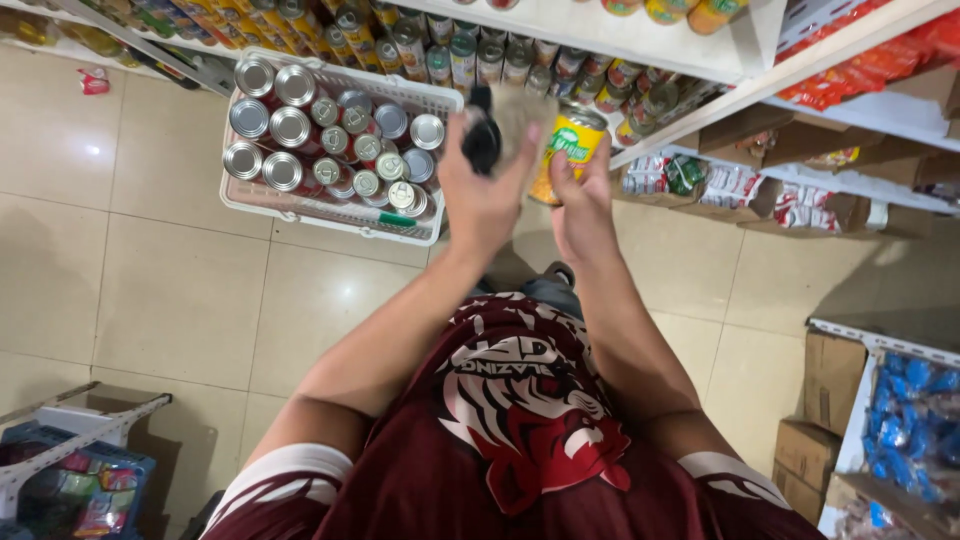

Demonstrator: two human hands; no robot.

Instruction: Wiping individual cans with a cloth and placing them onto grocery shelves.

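A view looking down on a person's two bare hands in a shop aisle, raised in front of a white plastic basket that stands on the tiled floor; the basket is packed with upright tin cans, their silver lids facing up. Just right of the basket, the left hand is closed around a dark handheld tool, blurred so its kind cannot be told; a pale blurred patch, perhaps a cloth or label, shows beside the tool. Further right of the basket, the right hand grips a yellow and green can from below, fingers wrapped round its lower half, the can tilted slightly; tool and can are near each other, though whether they touch cannot be told. Beyond the basket, white shelves carry rows of more cans; to the basket's far right, lower shelves hold packets and cardboard boxes.
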